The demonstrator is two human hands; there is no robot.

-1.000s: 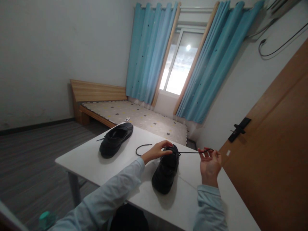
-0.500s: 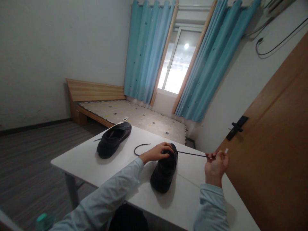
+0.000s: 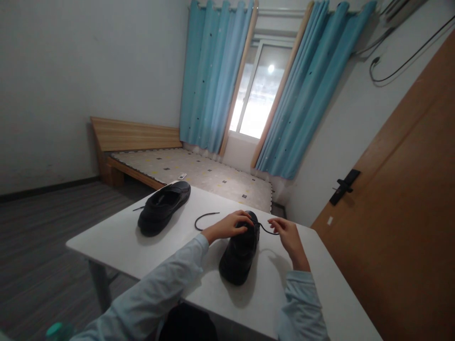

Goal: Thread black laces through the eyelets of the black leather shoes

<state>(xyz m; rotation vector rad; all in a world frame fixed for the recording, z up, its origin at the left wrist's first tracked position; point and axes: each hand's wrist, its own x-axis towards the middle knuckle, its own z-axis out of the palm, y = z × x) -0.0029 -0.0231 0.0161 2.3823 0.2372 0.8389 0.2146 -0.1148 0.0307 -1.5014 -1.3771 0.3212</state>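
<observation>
A black shoe point(image 3: 237, 258) stands on the white table point(image 3: 199, 194), its heel towards me. My left hand point(image 3: 229, 224) is closed over its upper part from the left, thumb and fingers curled on the opening. From the shoe's right side a black shoelace point(image 3: 265, 229) sags in a short curve to my right hand point(image 3: 286, 234). That hand has its fingers bent round the lace just right of the shoe; the lace's far end is hidden. Another lace end point(image 3: 205, 216) curls on the table to the left.
A second black shoe point(image 3: 163, 208) stands at the table's left, with a lace end point(image 3: 138, 208) sticking out. Beyond the table is a bed point(image 3: 213, 175) with a small white object point(image 3: 182, 176) on it. A brown door point(image 3: 384, 213) is at the right.
My right hand has moved left, close to the shoe, and the lace that was stretched straight now hangs slack. My left hand stays on the shoe. The view has shifted slightly.
</observation>
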